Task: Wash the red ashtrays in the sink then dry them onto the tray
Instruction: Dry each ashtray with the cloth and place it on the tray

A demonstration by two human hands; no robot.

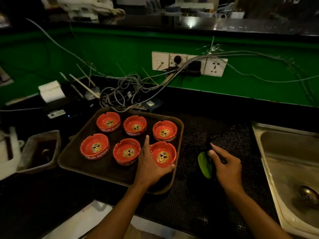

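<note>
At the far left edge stands a white plastic jug (8,152), and beside it a dull, square-sided brown tub (41,149) with a dark inside. Right of these, in the lower middle of the frame, lies the rounded rectangular brown tray (110,168), matte and shallow-rimmed, its long axis running from lower left to upper right of the frame on the black counter (43,195). Six glossy round red ashtrays sit on it mouth-up in two rows of three, each with a gold printed face at the bottom and notches in the rim. The left hand (151,166) holds the near-right red ashtray (163,155), thumb curled at its near rim and fingers stretched along its left side. Behind the tray, grey cables (120,90) tangle below a white wall socket strip (189,63) on the green wall. Right of the tray a black dotted rubber mat (215,200) covers the counter; there the right hand (226,164) pinches a dark cloth with a green fold (205,163). At the right edge is the brushed steel sink (286,161), its round drain at the lower right.
</note>
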